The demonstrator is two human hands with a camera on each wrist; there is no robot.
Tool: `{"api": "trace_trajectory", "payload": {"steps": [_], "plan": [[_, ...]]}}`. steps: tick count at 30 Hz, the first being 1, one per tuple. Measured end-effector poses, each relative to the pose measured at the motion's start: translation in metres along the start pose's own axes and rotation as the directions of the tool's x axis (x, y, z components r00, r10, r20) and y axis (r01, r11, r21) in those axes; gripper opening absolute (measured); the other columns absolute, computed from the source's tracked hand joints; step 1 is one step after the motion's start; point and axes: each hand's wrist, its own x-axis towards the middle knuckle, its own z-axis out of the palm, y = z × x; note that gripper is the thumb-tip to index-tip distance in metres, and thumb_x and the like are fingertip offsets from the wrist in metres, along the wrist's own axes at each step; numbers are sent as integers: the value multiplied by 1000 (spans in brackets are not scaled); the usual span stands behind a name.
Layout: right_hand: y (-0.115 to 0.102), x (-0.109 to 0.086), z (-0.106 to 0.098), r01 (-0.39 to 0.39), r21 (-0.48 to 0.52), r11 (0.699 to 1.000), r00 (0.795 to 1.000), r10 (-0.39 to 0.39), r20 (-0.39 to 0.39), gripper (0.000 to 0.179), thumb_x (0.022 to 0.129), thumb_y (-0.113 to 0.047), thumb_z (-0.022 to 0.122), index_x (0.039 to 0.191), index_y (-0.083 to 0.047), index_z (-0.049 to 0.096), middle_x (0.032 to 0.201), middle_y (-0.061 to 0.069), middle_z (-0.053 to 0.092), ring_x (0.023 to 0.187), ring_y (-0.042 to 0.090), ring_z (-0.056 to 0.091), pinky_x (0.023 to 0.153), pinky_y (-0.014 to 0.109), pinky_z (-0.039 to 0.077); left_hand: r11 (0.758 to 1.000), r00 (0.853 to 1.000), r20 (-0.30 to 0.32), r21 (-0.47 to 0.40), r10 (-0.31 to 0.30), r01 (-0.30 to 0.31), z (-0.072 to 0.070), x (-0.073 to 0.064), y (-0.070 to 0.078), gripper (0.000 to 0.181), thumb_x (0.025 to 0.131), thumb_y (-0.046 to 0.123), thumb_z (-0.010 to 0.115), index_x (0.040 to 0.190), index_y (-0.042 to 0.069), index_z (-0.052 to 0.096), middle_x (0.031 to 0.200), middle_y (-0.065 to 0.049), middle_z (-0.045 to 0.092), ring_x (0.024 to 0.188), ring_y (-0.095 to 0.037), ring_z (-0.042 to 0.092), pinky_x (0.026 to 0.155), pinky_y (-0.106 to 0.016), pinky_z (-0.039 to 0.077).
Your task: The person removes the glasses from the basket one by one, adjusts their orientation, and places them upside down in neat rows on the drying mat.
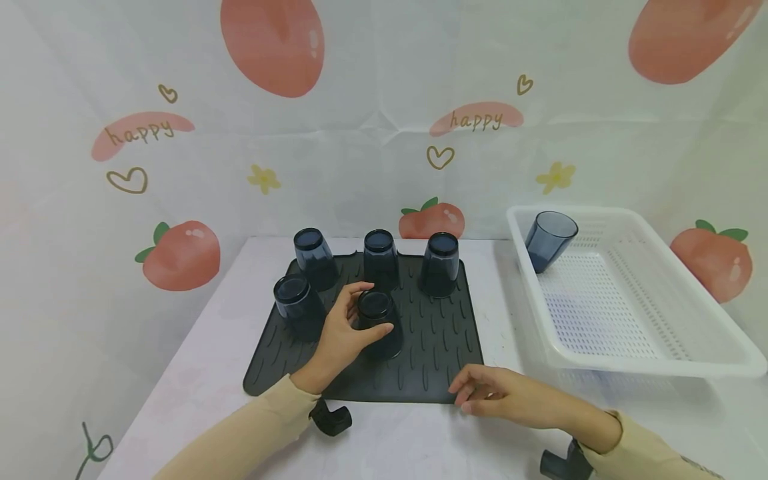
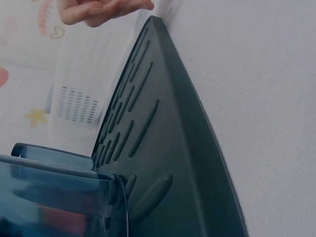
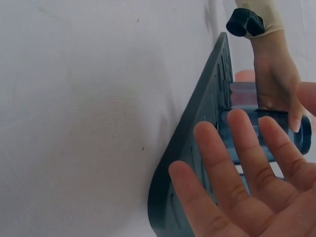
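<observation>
My left hand (image 1: 341,337) holds an upside-down blue glass (image 1: 384,333) in the front middle of the dark drying mat (image 1: 441,370), thumb on the near side and fingers on the far side. The glass's mouth is down on the mat. Left of that hand another inverted glass (image 1: 298,307) stands. My right hand (image 1: 504,397) hovers by the mat's front right corner with loosely bent fingers, holding nothing. In the right wrist view the right fingers (image 3: 247,168) spread in front of the mat and the held glass (image 3: 266,133).
Three inverted glasses line the mat's back, at the left (image 1: 315,257), the middle (image 1: 381,260) and the right (image 1: 440,267). A white perforated basket (image 1: 636,363) stands on the right, with one tilted blue glass (image 1: 549,240) in its back left corner. A printed cloth (image 1: 360,153) hangs behind.
</observation>
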Motion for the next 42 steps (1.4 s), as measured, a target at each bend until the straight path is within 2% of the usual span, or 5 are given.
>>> {"api": "trace_trajectory", "payload": {"steps": [10, 22, 31, 42], "plan": [[-1, -1, 0, 6, -18, 1000, 1000, -6, -4, 26, 98, -22, 58, 117, -5, 57, 106, 12, 65, 93, 8, 62, 77, 24, 51, 1000, 1000, 16, -23, -11, 11, 1, -1, 1, 74, 76, 8, 82, 136, 20, 42, 129, -10, 56, 123, -25, 53, 114, -50, 31], [-2, -1, 0, 5, -16, 1000, 1000, -5, -9, 26, 97, -22, 59, 117, -5, 57, 106, 13, 65, 93, 11, 63, 77, 24, 51, 999, 1000, 8, -43, 30, -30, 1, -2, -3, 75, 76, 5, 82, 137, 18, 41, 129, -12, 56, 122, -26, 52, 110, -52, 34], [-3, -2, 0, -19, -13, 1000, 1000, 19, -9, 26, 97, -23, 59, 117, -6, 57, 106, 11, 65, 93, 8, 61, 77, 24, 51, 997, 999, -7, -55, 48, -48, 2, -2, -4, 76, 74, 4, 82, 138, 16, 42, 128, -11, 57, 120, -22, 53, 109, -51, 35], [-1, -4, 0, -21, 2, 1000, 1000, 21, -7, 27, 97, -23, 59, 117, -5, 57, 106, 12, 64, 93, 9, 62, 78, 23, 51, 997, 999, -3, -63, 54, -54, 2, -2, -3, 76, 74, 3, 82, 138, 16, 41, 131, -13, 55, 125, -25, 49, 114, -50, 30]]}}
